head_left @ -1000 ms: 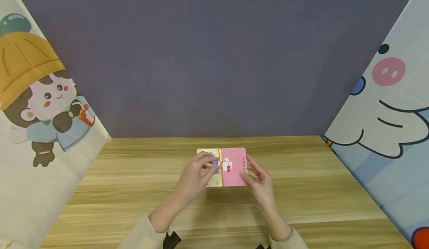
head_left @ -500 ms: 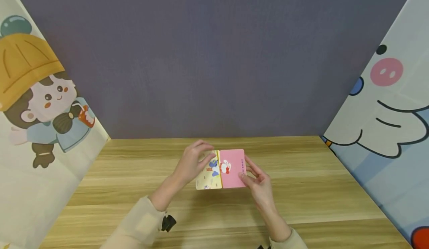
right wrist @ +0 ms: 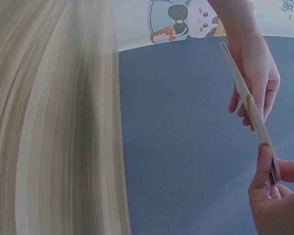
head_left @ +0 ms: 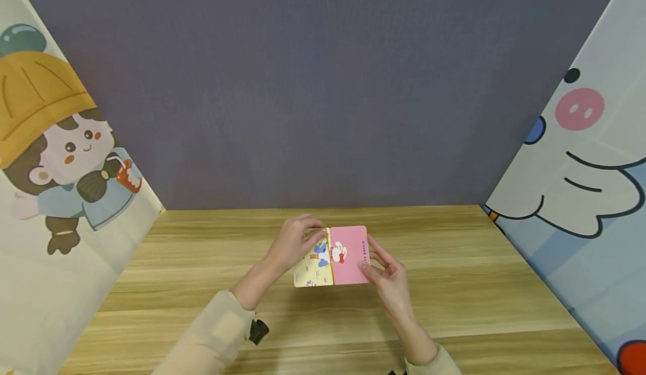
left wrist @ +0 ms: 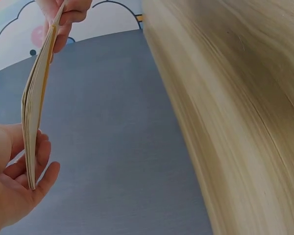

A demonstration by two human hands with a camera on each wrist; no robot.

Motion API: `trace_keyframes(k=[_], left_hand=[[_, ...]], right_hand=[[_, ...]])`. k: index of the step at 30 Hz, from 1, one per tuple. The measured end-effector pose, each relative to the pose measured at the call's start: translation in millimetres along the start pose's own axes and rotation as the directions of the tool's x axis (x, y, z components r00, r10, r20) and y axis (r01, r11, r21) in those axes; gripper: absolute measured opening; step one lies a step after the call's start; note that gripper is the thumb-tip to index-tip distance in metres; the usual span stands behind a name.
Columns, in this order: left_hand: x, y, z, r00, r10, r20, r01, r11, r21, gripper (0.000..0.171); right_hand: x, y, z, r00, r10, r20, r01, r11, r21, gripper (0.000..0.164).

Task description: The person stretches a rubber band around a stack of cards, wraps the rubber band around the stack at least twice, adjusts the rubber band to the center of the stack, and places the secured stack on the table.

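A small open booklet (head_left: 349, 256) is held up above the wooden table. Its pink right side bears a white rabbit with a red bow and small sideways lettering. The cream left side shows blue figures, and a yellow strip runs down the fold. My left hand (head_left: 292, 243) holds the cream side near its upper edge, thumb over the front, other fingertips partly hidden. In the left wrist view the booklet appears edge-on between that hand's thumb and fingers, several layers thick. My right hand (head_left: 391, 282) pinches the pink side's outer edge, thumb in front and fingers behind.
The pale wooden table (head_left: 454, 291) lies under both hands. A dark grey-blue panel (head_left: 323, 95) rises behind it. Cartoon-printed side walls stand at left (head_left: 30, 285) and right (head_left: 621, 207). Black straps show by the cuffs.
My left hand has moved up from the middle of the cream side to its upper edge, uncovering more of the drawing. The right hand keeps its grip, and the booklet has dipped slightly.
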State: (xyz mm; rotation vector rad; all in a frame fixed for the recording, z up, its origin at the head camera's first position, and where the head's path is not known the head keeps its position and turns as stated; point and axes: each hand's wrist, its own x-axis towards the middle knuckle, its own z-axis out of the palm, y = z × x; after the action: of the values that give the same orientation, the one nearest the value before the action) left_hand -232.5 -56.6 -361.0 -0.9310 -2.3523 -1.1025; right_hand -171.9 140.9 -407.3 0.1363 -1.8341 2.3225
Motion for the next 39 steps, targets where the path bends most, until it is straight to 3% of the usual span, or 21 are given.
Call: trace_keyframes(k=[6, 14, 19, 25, 33, 39], left_hand=[[-0.2, 0.5, -0.1, 1.000, -0.005, 0.005, 0.006, 0.998, -0.055, 0.013], [-1.1, -0.7, 0.4, 0.998, -0.040, 0.045, 0.045, 0.992, -0.119, 0.016], [-1.3, -0.7, 1.2, 0.997, -0.037, 0.063, 0.044, 0.993, -0.113, 0.016], [-1.0, 0.5, 2.1, 0.993, -0.039, 0.109, 0.043, 0.998, -0.037, 0.022], [0.5, 6.4, -0.4, 0.988, -0.091, 0.122, 0.100, 0.993, -0.068, 0.023], [-0.2, 10.6, -5.5, 0.993, -0.102, 0.055, 0.103, 0.995, -0.008, 0.022]], right_hand=[[2, 10, -6, 0.992, -0.107, 0.074, 0.103, 0.993, 0.056, 0.056], [-2, -4, 2, 0.999, 0.043, -0.012, -0.043, 0.999, 0.006, 0.056], [-3, -4, 1, 0.999, 0.039, -0.007, -0.039, 0.999, 0.009, 0.055], [-3, -2, 0, 0.999, 0.038, -0.005, -0.038, 0.999, 0.006, 0.056], [-3, -2, -1, 0.998, 0.057, -0.009, -0.057, 0.998, -0.015, 0.055], [-2, -2, -3, 0.997, 0.068, -0.024, -0.068, 0.997, -0.018, 0.055]])
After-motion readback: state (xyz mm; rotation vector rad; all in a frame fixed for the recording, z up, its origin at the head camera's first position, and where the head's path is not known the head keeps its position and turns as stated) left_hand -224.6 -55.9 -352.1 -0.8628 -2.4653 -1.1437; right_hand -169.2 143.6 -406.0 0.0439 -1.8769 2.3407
